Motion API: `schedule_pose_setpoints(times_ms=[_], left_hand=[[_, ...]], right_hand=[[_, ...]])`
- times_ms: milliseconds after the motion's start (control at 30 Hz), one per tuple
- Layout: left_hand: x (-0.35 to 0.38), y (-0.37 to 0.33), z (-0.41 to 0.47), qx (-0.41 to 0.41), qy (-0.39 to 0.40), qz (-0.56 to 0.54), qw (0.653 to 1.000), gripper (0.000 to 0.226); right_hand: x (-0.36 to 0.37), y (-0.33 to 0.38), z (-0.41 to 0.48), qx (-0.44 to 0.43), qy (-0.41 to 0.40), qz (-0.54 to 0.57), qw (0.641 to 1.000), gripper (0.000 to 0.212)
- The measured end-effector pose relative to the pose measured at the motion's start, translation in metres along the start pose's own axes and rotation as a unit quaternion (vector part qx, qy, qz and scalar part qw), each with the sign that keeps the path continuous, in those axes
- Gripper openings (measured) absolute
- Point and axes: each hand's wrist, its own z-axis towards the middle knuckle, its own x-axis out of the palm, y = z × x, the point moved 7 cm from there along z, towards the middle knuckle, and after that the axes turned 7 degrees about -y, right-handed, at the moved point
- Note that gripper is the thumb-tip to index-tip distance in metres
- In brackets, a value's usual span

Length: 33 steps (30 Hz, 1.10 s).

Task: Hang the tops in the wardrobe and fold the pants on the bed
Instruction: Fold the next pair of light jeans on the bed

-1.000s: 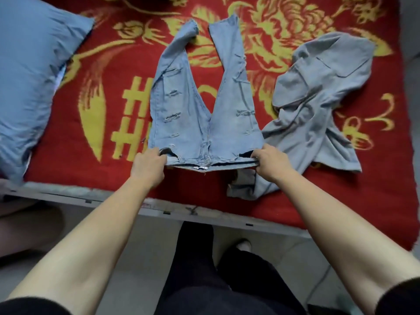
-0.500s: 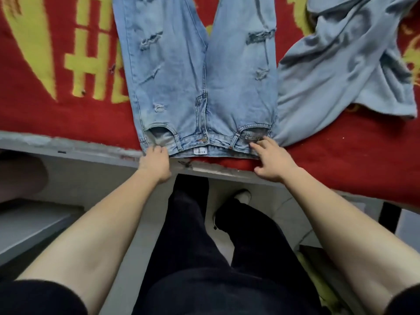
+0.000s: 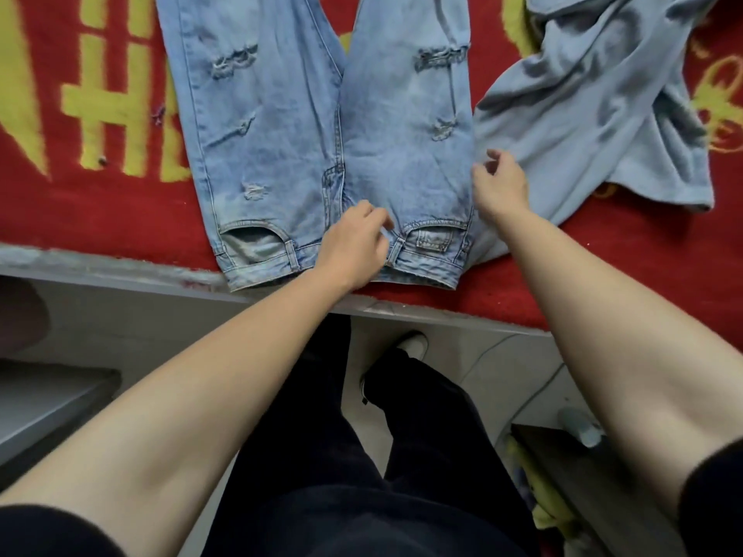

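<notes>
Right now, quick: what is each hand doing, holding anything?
Left hand: open, resting at the jeans waistband, gripping nothing.
Right hand: open, fingers loosely curled, empty.

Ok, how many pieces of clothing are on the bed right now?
2. The jeans lie flat at the bed's near edge; the grey-blue top sits crumpled to their right, touching them. More could lie beyond the frame.

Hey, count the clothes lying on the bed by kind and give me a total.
Ripped light-blue jeans: 1
Grey-blue top: 1
Total: 2 garments on the red and yellow blanket
</notes>
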Motion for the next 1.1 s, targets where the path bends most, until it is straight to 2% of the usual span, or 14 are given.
schedule_pose_setpoints(times_ms=[100, 200, 267, 367, 633, 767, 867, 1033, 1100], left_hand=[[0.037, -0.028, -0.001, 0.025, 0.024, 0.000, 0.999, 0.026], [0.072, -0.039, -0.004, 0.054, 0.079, 0.143, 0.985, 0.050], [0.080, -0.042, -0.004, 0.085, 0.077, 0.198, 0.973, 0.036], [0.077, -0.042, -0.003, 0.126, 0.067, 0.206, 0.968, 0.018], [0.071, -0.049, -0.014, 0.162, 0.082, 0.164, 0.970, 0.021], [0.086, -0.038, -0.020, 0.134, 0.088, 0.189, 0.969, 0.023], [0.085, -0.035, -0.017, 0.098, 0.063, 0.148, 0.982, 0.028], [0.049, -0.018, -0.013, 0.003, -0.016, -0.043, 0.999, 0.011], [0.030, 0.003, -0.017, -0.063, -0.035, -0.126, 0.989, 0.025]], right_hand=[[0.012, -0.006, 0.027, 0.025, 0.033, 0.035, 0.999, 0.043], [0.022, -0.014, 0.041, 0.023, 0.059, 0.048, 0.997, 0.036], [0.024, -0.019, 0.045, 0.018, 0.065, 0.059, 0.996, 0.039], [0.025, -0.017, 0.046, -0.006, 0.074, 0.057, 0.996, 0.037], [0.022, -0.019, 0.041, 0.009, 0.089, 0.038, 0.995, 0.034], [0.025, -0.020, 0.036, 0.022, 0.104, 0.062, 0.992, 0.027], [0.020, -0.020, 0.027, 0.072, 0.119, 0.134, 0.981, 0.008], [0.008, 0.024, 0.004, 0.099, 0.180, 0.259, 0.944, 0.010], [0.011, 0.059, -0.003, 0.079, 0.167, 0.275, 0.944, 0.012]])
